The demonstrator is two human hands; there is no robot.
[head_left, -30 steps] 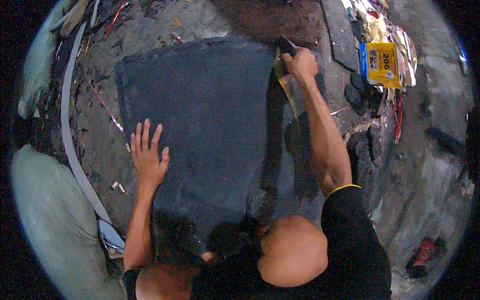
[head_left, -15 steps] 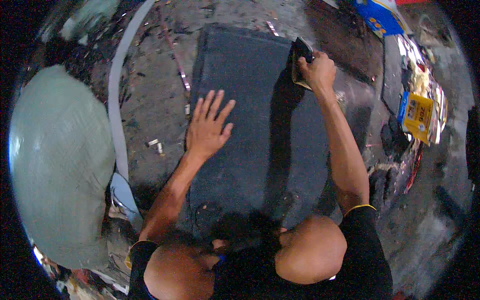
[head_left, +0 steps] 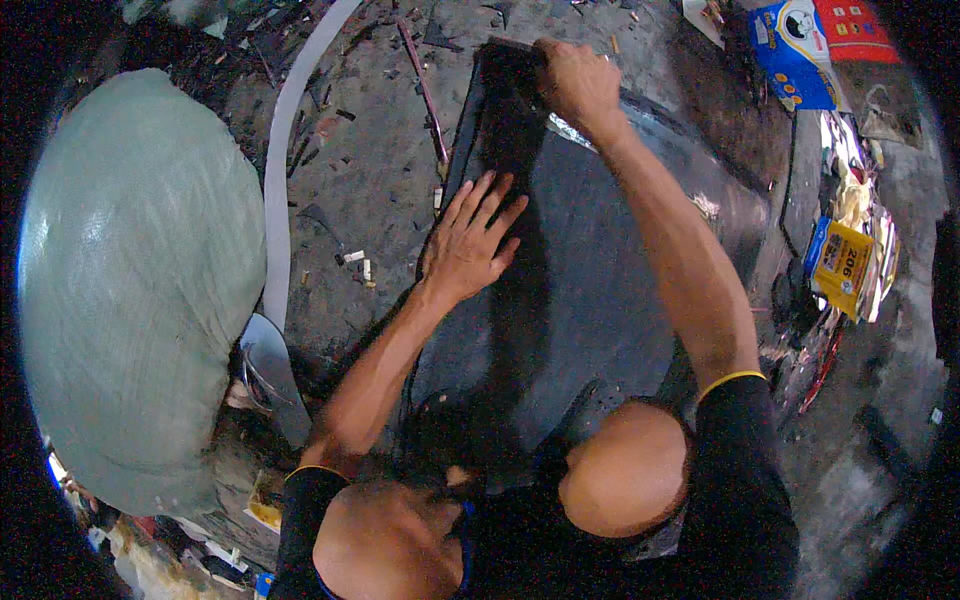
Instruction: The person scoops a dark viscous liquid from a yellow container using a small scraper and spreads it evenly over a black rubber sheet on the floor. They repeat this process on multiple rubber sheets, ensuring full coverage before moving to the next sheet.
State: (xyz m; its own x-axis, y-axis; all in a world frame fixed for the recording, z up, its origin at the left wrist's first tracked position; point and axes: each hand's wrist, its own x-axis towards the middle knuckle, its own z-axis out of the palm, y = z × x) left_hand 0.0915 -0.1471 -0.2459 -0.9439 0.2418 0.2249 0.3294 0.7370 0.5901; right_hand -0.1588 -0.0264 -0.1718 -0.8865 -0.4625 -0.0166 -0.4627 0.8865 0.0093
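A dark, rectangular sheet lies on the floor in front of my knees, its surface slightly glossy. My left hand rests flat near the sheet's left edge, fingers spread, holding nothing. At the sheet's far end my right hand is closed with its knuckles up. It grips a flat black block-like tool, now mostly hidden by the hand and a dark shadow. The tool's exact kind does not show. A band of shadow runs down the sheet between my hands.
A large grey-green bundle lies at the left, beside a long curved grey strip. A thin reddish strip and small white bits lie past my left arm. At the right are a yellow packet and a blue bag.
My right hand has moved the black tool leftward and farther away, to the sheet's far end. My left hand stays flat on the sheet. The whole view has shifted a little.
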